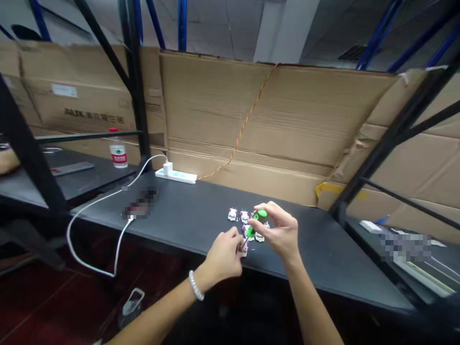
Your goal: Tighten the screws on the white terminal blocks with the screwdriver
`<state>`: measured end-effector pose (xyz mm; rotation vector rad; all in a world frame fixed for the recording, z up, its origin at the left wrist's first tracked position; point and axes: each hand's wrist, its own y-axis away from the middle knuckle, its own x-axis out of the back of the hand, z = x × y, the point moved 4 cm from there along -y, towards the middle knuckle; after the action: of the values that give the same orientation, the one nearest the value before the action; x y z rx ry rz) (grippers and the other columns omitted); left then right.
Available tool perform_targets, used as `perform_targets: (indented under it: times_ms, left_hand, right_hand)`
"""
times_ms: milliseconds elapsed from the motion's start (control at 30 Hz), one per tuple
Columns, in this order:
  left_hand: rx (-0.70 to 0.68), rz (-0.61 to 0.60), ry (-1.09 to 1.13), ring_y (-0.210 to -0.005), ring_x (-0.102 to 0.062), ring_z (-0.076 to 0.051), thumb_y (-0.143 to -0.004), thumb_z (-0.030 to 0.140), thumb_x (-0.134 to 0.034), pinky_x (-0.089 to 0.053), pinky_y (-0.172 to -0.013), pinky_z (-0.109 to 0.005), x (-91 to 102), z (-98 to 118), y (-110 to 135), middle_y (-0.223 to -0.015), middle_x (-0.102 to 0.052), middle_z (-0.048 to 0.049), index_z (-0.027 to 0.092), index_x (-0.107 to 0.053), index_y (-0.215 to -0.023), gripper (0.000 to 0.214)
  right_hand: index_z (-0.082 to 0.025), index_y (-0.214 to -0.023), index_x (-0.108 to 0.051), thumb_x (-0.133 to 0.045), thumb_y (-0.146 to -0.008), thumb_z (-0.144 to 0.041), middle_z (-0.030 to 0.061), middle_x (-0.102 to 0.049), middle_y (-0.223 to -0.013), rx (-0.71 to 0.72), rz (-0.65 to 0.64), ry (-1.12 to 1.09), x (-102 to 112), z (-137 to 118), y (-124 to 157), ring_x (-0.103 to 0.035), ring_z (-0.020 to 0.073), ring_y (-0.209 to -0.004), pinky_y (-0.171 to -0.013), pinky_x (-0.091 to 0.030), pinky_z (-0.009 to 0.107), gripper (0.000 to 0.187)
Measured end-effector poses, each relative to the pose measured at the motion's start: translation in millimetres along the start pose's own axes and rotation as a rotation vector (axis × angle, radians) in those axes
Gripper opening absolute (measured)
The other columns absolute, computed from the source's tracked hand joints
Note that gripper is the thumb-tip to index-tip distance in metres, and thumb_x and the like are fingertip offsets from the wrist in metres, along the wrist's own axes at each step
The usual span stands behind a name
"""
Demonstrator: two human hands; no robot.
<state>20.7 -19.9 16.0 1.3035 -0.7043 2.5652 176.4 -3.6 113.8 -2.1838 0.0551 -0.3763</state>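
Note:
My right hand [280, 232] grips a green-handled screwdriver [257, 221] above the black table [187, 215], its tip angled down and to the left. My left hand [224, 254], with a beaded bracelet on the wrist, pinches a small white and purple part [245, 247] right where the screwdriver's tip meets it. Several more small white and purple parts [237, 215] lie on the table just behind the hands.
A white power strip [176, 175] with a plugged charger and white cable [93, 206] lies at the back left. Cardboard sheets [273, 124] line the rear. Black rack posts [134, 86] frame the bench. A bottle [118, 149] stands on the left table.

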Motion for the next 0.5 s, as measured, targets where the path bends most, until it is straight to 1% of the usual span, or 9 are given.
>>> perform_targets:
  times_ms: [167, 267, 367, 500]
  left_hand:
    - [-0.019, 0.01, 0.009, -0.085, -0.062, -0.022, -0.082, 0.008, -0.067, -0.045, -0.076, -0.036, -0.6, -0.7, -1.2, -0.102, -0.064, -0.0056, 0.02, -0.062, -0.085, 0.014]
    - [-0.022, 0.014, 0.005, -0.084, -0.061, -0.022, -0.081, 0.008, -0.067, -0.046, -0.076, -0.036, -1.8, -2.2, -1.7, -0.102, -0.064, -0.0061, 0.02, -0.061, -0.083, 0.014]
    - [-0.024, 0.011, 0.007, -0.086, -0.062, -0.023, -0.08, 0.007, -0.067, -0.046, -0.076, -0.036, -2.7, -2.5, -2.0, -0.103, -0.064, -0.0064, 0.02, -0.06, -0.083, 0.015]
    - [-0.026, 0.004, 0.03, -0.088, -0.063, -0.023, -0.077, 0.004, -0.066, -0.048, -0.078, -0.035, -3.2, -1.4, -2.0, -0.103, -0.064, -0.0068, 0.02, -0.06, -0.084, 0.018]
  right_hand:
    - [-0.024, -0.097, -0.081, -0.09, -0.081, -0.029, -0.0004, -0.063, -0.077, 0.044, 0.046, 0.006, -4.4, -4.4, 1.3, -0.054, 0.0149, -0.066, -0.06, -0.045, 0.03, 0.019]
    - [-0.025, -0.096, -0.08, -0.088, -0.081, -0.024, -0.0013, -0.062, -0.075, 0.099, 0.071, 0.027, -8.6, -11.5, 1.1, -0.053, 0.014, -0.063, -0.057, -0.044, 0.029, 0.017]
    - [-0.025, -0.093, -0.079, -0.084, -0.082, -0.021, -0.002, -0.06, -0.073, 0.152, 0.127, 0.086, -11.6, -19.6, 1.0, -0.052, 0.0133, -0.06, -0.055, -0.043, 0.029, 0.013]
    - [-0.025, -0.087, -0.077, -0.08, -0.084, -0.021, -0.0014, -0.061, -0.07, 0.181, 0.183, 0.161, -15.5, -26.9, 1.0, -0.051, 0.0137, -0.057, -0.053, -0.043, 0.029, 0.006]
